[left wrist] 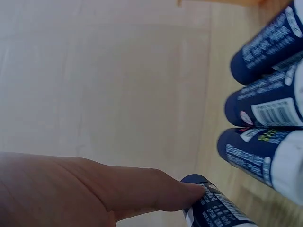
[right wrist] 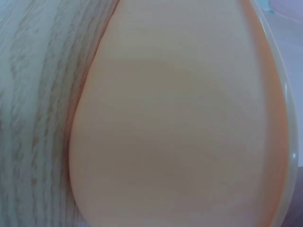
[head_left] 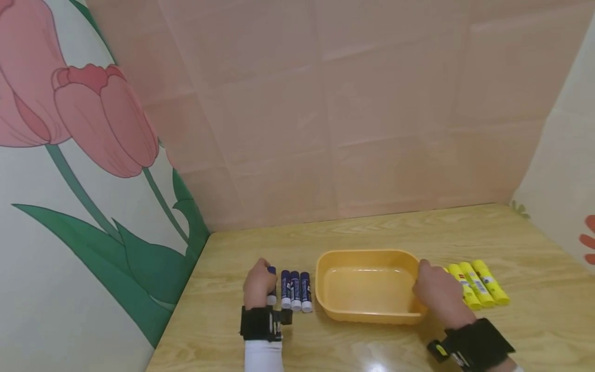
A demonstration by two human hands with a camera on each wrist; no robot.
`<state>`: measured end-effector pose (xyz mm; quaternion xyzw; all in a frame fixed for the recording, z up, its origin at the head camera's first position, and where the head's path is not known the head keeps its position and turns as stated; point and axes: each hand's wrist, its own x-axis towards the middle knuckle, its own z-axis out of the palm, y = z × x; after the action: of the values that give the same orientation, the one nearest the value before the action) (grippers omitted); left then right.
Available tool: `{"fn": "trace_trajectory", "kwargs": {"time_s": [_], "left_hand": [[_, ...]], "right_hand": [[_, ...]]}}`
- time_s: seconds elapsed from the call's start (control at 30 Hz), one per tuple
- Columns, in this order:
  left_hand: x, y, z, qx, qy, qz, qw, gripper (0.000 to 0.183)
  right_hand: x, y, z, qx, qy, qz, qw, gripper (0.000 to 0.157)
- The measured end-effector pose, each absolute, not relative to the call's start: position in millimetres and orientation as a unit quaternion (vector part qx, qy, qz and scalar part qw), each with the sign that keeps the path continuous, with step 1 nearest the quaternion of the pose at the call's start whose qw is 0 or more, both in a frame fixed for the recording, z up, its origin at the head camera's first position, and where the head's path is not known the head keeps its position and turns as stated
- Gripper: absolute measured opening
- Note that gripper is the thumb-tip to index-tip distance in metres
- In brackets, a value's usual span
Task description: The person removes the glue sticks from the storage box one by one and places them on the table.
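Observation:
My left hand (head_left: 259, 284) pinches a navy glue stick (head_left: 271, 295) with a white end. In the left wrist view, the thumb presses on that stick's dark end, and the other fingers are largely hidden. Just right of it, three more navy glue sticks (head_left: 295, 290) lie side by side on the table. My right hand (head_left: 437, 289) grips the right rim of a shallow yellow plastic tray (head_left: 367, 316), which has nothing inside. Only the tray's side wall (right wrist: 170, 113) fills most of the right wrist view; the fingers on the rim are mostly out of sight there.
Several yellow glue sticks (head_left: 490, 281) lie in a row right of the tray, partly behind my right hand. The wood-grain table (head_left: 372, 232) ends at a pinkish covered wall (head_left: 362, 129). A tulip-printed panel (head_left: 116, 258) borders it on the left.

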<state>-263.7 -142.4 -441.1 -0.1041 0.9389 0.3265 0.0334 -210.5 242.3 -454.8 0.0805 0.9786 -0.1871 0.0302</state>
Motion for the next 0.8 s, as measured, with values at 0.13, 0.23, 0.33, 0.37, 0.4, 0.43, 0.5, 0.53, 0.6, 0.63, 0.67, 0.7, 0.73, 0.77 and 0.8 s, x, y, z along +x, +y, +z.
{"fn": "trace_trajectory", "kwargs": {"time_s": [0.13, 0.23, 0.33, 0.37, 0.4, 0.43, 0.5, 0.53, 0.6, 0.63, 0.67, 0.7, 0.73, 0.77, 0.8], "left_hand": [[-267.5, -143.6, -450.0, -0.114, 0.937, 0.329, 0.042, 0.030], [-269.6, -144.5, -456.2, -0.115, 0.935, 0.333, 0.044, 0.029], [-271.3, -145.4, -461.3, -0.116, 0.933, 0.337, 0.047, 0.031], [-271.5, -145.7, -462.2, -0.114, 0.933, 0.337, 0.047, 0.031], [-271.9, -146.1, -463.5, -0.113, 0.933, 0.338, 0.048, 0.032], [-272.4, -146.3, -464.7, -0.112, 0.933, 0.338, 0.049, 0.033], [-273.0, -146.4, -466.0, -0.111, 0.933, 0.339, 0.048, 0.032], [-273.2, -146.4, -466.5, -0.111, 0.933, 0.340, 0.047, 0.032], [-272.9, -146.0, -467.2, -0.109, 0.933, 0.340, 0.045, 0.032], [-272.8, -145.7, -467.4, -0.109, 0.933, 0.340, 0.044, 0.032], [-272.6, -145.3, -467.3, -0.108, 0.933, 0.341, 0.043, 0.031], [-272.5, -144.9, -467.4, -0.107, 0.933, 0.340, 0.041, 0.032], [-272.2, -144.5, -467.1, -0.108, 0.932, 0.343, 0.039, 0.033], [-271.6, -144.1, -466.6, -0.108, 0.932, 0.344, 0.037, 0.035], [-271.7, -143.6, -465.9, -0.110, 0.930, 0.349, 0.036, 0.037]], "right_hand": [[-210.8, 241.5, -453.4, 0.084, 0.978, -0.188, 0.033, 0.023], [-210.2, 241.0, -452.8, 0.083, 0.979, -0.186, 0.029, 0.024], [-209.0, 240.7, -453.6, 0.078, 0.979, -0.188, 0.026, 0.025], [-208.7, 240.6, -454.0, 0.077, 0.979, -0.189, 0.026, 0.025], [-208.6, 240.5, -454.2, 0.077, 0.978, -0.190, 0.027, 0.026], [-208.6, 240.5, -454.3, 0.077, 0.978, -0.191, 0.028, 0.026], [-208.6, 240.6, -454.5, 0.077, 0.978, -0.191, 0.028, 0.026], [-208.6, 240.8, -454.5, 0.078, 0.978, -0.191, 0.028, 0.026], [-209.0, 241.1, -454.0, 0.079, 0.978, -0.190, 0.027, 0.026], [-209.1, 241.3, -454.1, 0.079, 0.978, -0.189, 0.027, 0.025], [-209.2, 241.5, -454.4, 0.078, 0.979, -0.189, 0.027, 0.025], [-209.2, 241.7, -454.4, 0.078, 0.979, -0.188, 0.027, 0.025], [-209.3, 241.9, -454.4, 0.078, 0.979, -0.187, 0.026, 0.025], [-209.3, 242.0, -454.3, 0.079, 0.979, -0.186, 0.026, 0.025], [-209.3, 242.2, -454.1, 0.080, 0.979, -0.186, 0.026, 0.026]]}}
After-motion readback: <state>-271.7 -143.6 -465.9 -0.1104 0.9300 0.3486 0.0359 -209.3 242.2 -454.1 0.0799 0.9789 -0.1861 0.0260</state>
